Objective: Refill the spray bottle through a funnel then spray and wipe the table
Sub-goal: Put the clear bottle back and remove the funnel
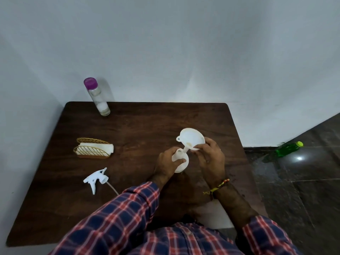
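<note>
The dark wooden bench [128,208] fills the corner against the pale wall, and the person stands at its near edge in a checked shirt, both forearms reaching over the wood. Toward the right of the bench the left hand [166,163] is wrapped round the white spray bottle [181,162], holding it upright on the surface with its neck open. The right hand [209,155] pinches the rim of the white funnel [191,138], which is tilted, its spout touching or just entering the bottle's neck.

So the step in hand looks like seating the funnel; nothing is being poured yet. The next move would call for straightening the funnel until it sits level, then freeing one hand to fetch the clear bottle with the purple cap [97,96], which stands well apart at the far left edge and is capped.

The napkin holder [93,149] with its white paper sits at the left, ready for wiping. Nearer the person, the unscrewed trigger head [96,178] lies on its side, its thin tube trailing toward the sleeve.
</note>
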